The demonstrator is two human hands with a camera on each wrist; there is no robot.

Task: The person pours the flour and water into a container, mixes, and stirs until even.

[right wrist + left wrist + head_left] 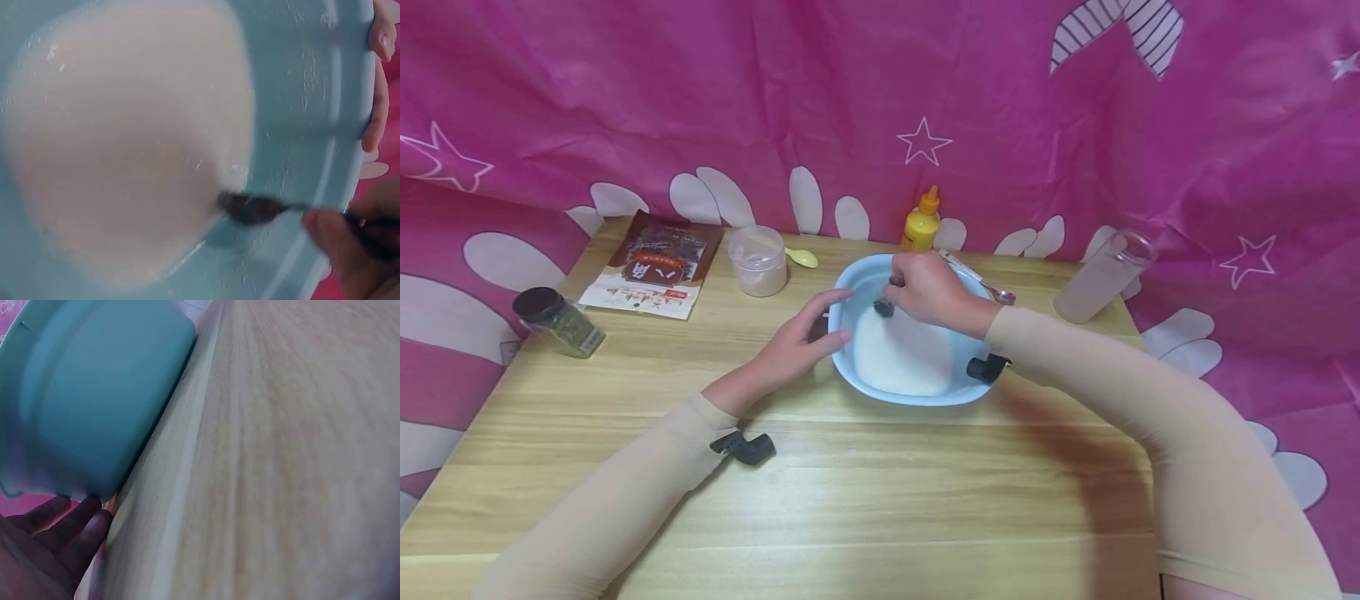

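A light blue basin [917,398] stands on the table with a pool of white, milky liquid [902,354] in its bottom. My right hand [928,287] grips the handle of a metal spoon [253,210], reaching over the basin's far side. The spoon's tip meets the edge of the liquid in the right wrist view, slightly blurred. At the basin's left end, my left hand [793,342] holds it, thumb and forefinger at the rim. Other fingers [84,540] touch the outer wall in the left wrist view.
Left of the basin are a clear tub [758,271], a yellow spoon [802,258], a brown-and-white packet [655,267] and a black-lidded jar [561,323]. Behind it stands a yellow bottle [921,225]. Rightward lie another spoon [977,279] and a tall glass [1097,279] of cloudy liquid.
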